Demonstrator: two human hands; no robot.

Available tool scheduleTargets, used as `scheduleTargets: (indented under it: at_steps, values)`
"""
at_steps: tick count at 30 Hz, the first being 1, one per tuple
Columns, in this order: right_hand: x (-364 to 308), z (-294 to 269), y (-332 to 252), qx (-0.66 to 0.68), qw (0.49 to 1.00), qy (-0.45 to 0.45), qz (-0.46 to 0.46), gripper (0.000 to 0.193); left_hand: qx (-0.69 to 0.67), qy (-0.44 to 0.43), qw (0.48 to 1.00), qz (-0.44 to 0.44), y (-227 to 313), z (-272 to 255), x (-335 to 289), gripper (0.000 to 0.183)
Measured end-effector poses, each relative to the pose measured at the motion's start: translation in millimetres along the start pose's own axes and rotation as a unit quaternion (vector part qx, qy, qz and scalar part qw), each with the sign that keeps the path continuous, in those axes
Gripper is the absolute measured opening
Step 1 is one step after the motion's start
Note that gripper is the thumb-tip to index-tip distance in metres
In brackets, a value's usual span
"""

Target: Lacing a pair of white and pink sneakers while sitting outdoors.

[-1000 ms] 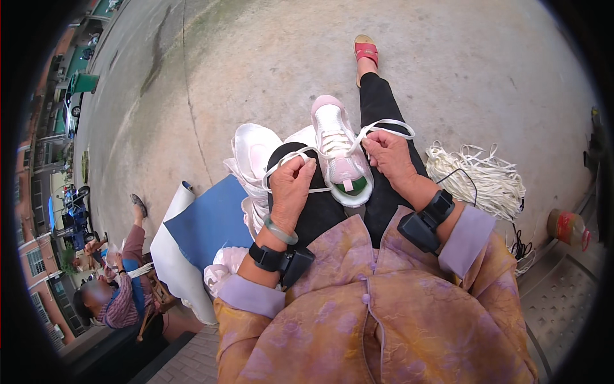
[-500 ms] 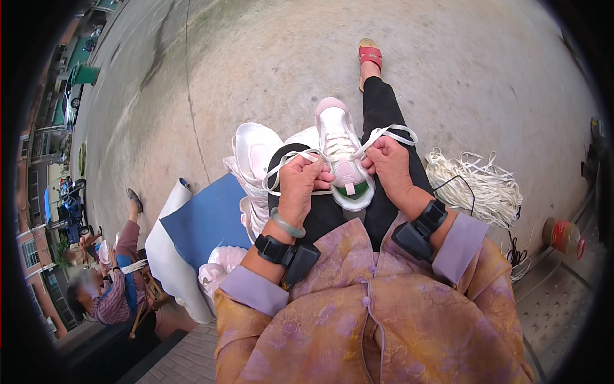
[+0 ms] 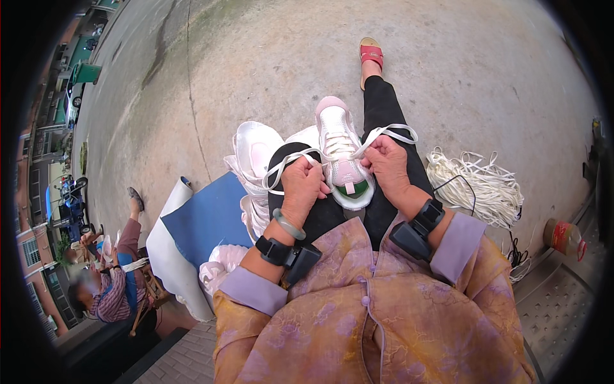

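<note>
In the head view, a pink-and-white sneaker (image 3: 345, 165) sits at the centre of the frame, toe toward the top, between the dark trouser legs (image 3: 384, 105). The left hand (image 3: 303, 189), left of the shoe, pinches one run of white lace (image 3: 274, 178) between thumb and fingertips; the right hand (image 3: 389, 168), right of the shoe, pinches another in the same narrow way, a loop standing out above it. The lace looks flat, soft and limp, likely almost weightless and easy to twist, so a fingertip pinch near the eyelets should suit it best. The sneaker itself is probably light, its mesh giving under pressure and its thick white sole firmer; the sole edges or heel seem the safest hold. Its toe cap is rounded and pale pink, its heel lining glossy green. At right, a tangled bundle of laces (image 3: 474, 189) lies on rough, stained concrete (image 3: 256, 70). Left of centre, pale shoe uppers (image 3: 256, 150) show thin, curved walls beside a smooth blue sheet (image 3: 208, 217). A clear plastic bottle (image 3: 564, 238) lies at far right.
</note>
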State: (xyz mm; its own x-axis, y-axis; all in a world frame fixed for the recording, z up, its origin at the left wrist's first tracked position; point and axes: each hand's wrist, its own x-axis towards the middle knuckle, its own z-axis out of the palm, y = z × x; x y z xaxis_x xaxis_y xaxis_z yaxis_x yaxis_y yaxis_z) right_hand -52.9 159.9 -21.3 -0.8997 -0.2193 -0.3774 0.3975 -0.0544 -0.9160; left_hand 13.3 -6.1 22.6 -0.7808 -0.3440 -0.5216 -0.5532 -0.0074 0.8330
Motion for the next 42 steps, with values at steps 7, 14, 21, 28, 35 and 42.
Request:
scheduleTargets:
  at_steps: [7,14,21,28,35,42]
  values:
    - [-1.2,-2.8,8.9,-0.087,0.993,-0.021,-0.073,0.004,-0.026,0.001,1.0,0.002,-0.1,0.5,-1.8,0.013]
    - [3.3,-5.8,15.1,-0.17,0.982,-0.01,-0.083,0.01,-0.03,-0.002,0.999,-0.012,-1.8,1.7,5.0,0.013]
    - [6.3,-6.1,17.7,-0.174,0.98,-0.02,-0.098,0.012,0.01,0.0,1.0,-0.017,-3.0,2.7,5.0,0.013]
    - [5.6,-5.2,13.4,-0.198,0.974,-0.023,-0.107,0.012,0.028,-0.024,0.999,-0.013,5.4,4.7,11.1,0.013]
    - [-6.2,-4.1,-20.1,-0.191,0.981,-0.034,0.034,0.019,0.211,-0.025,0.977,0.014,10.6,0.9,13.1,0.014]
    - [-18.8,-5.3,-9.8,-0.215,0.956,-0.094,-0.177,0.008,0.315,0.038,0.885,0.341,-10.8,6.2,-6.0,0.038]
